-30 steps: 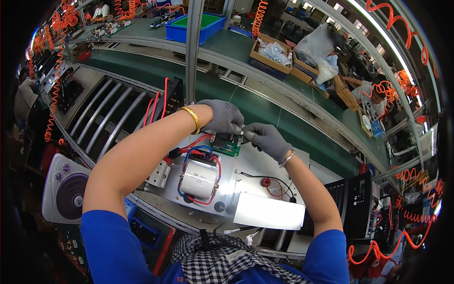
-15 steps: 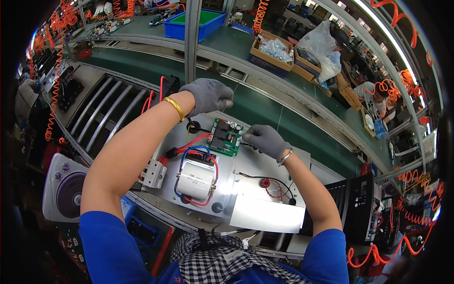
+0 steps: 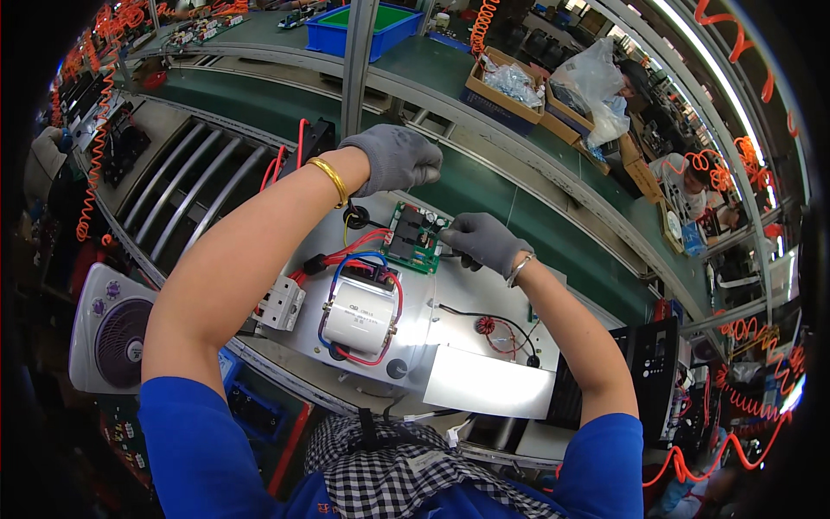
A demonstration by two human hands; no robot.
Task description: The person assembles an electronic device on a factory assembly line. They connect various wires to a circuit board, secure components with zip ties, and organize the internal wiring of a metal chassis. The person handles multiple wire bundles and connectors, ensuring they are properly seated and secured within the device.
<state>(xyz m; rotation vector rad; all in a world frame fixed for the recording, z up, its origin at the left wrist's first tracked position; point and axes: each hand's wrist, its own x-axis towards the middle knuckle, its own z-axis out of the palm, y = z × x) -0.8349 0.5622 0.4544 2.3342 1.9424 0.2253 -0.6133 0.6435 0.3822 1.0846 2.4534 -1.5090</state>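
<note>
My left hand (image 3: 396, 161), in a grey glove, hovers above the far edge of the metal panel (image 3: 415, 333). Its fingers are curled closed, and whatever they hold is hidden. Below it lies a green circuit board (image 3: 413, 238) with dark heat sinks and red wires at its left side. My right hand (image 3: 486, 242), also gloved in grey, pinches close to the board's right edge; I cannot make out what is in the pinch. Nearer me on the panel sit a white cylindrical capacitor (image 3: 357, 318) ringed by blue and red wires, and a red-wound coil (image 3: 485, 325).
A white switch block (image 3: 280, 303) stands at the panel's left edge. Metal rollers (image 3: 177, 186) lie farther left, beside a purple-and-white fan (image 3: 117, 333). Across the green belt (image 3: 536, 221) are a blue bin (image 3: 328, 36) and cardboard boxes (image 3: 510, 102). A black housing (image 3: 650, 368) stands right.
My left hand has shifted slightly right and up, still closed. My right hand has moved a little up and left, staying by the board's right edge.
</note>
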